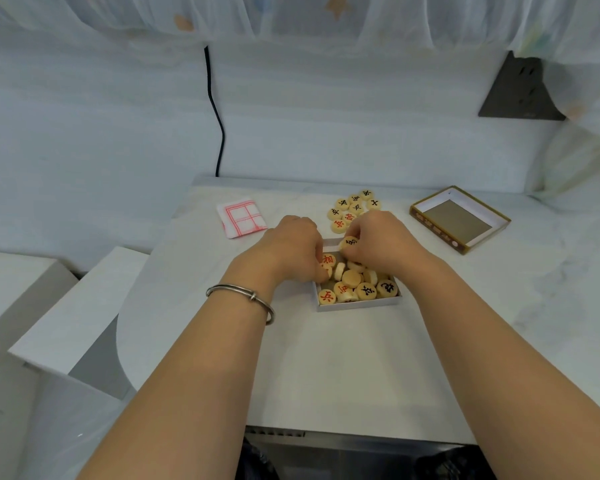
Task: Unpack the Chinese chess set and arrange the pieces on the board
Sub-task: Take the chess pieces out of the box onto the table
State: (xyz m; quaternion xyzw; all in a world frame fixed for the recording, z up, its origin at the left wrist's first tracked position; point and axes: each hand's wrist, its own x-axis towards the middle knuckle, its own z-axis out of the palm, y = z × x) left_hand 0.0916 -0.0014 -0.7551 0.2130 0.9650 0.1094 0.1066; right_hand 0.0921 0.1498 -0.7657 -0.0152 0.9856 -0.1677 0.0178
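Nearest to you, both forearms run in over the white table (326,358), with a metal bangle (243,296) on the L wrist. Your left hand (293,247) is knuckles-up and its fingers curl down into the L side of the tray (357,304). Can't tell if they've got a disc or just the wall, as the fingertips are hidden.

Your right hand (378,242) pinches a black-marked piece (350,242) over the tray's far end. It's tipped up on edge, face twd you.

The tray sits mid-table, open side up. Its near wall runs L-R, the R end swung a touch away from you. The tray pieces (352,278) are jumbled inside, some flat w/ red or black characters up, some on edge.

Just beyond your hands a loose group (352,207) of discs lies flat on the table, chars up. Far L of that is the folded board sheet (242,218), white w/ red lines. Far R is the lid (459,220), hollow side up and turned cornerwise to you.

White blocks (66,306) stand L of the table. Behind it is a pale wall w/ a black cable (217,112) hanging down it and a dark panel (518,90) upper R. Sheer fabric (291,15) hangs along the top.
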